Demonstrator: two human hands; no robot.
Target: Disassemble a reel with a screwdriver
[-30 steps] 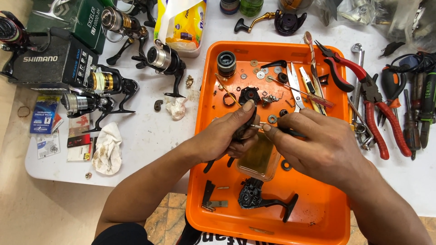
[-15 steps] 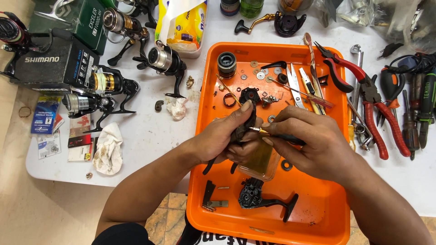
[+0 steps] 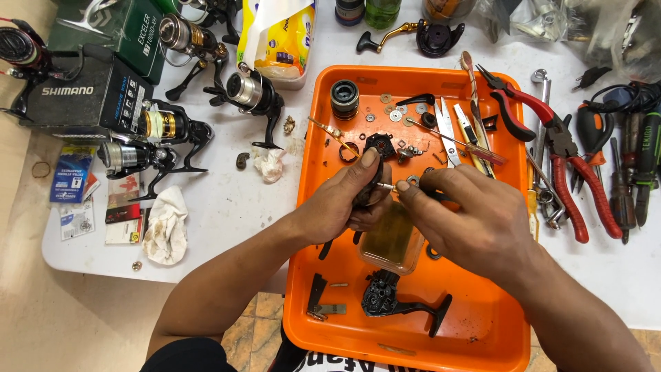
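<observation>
Over the orange tray point(image 3: 482, 324), my left hand point(image 3: 341, 203) grips a small black reel part point(image 3: 366, 189) between thumb and fingers. My right hand point(image 3: 468, 217) pinches a thin tool whose light tip point(image 3: 387, 186) touches that part. Under both hands stands a small clear container of yellowish liquid point(image 3: 392, 244). A black reel body with a handle point(image 3: 389, 300) lies at the tray's near end. Loose washers, a spool point(image 3: 344, 98) and small metal bits lie at the tray's far end.
Several spinning reels point(image 3: 251, 93) and boxes point(image 3: 86, 96) lie left of the tray, with a dirty rag point(image 3: 165, 224). Red-handled pliers point(image 3: 564, 158), scissors point(image 3: 449, 131) and screwdrivers point(image 3: 647, 158) sit at the right. The table edge runs close in front, with floor below.
My hands have stayed in the same place over the tray; the right fingers have shifted slightly, and the tool tip now shows against the black part.
</observation>
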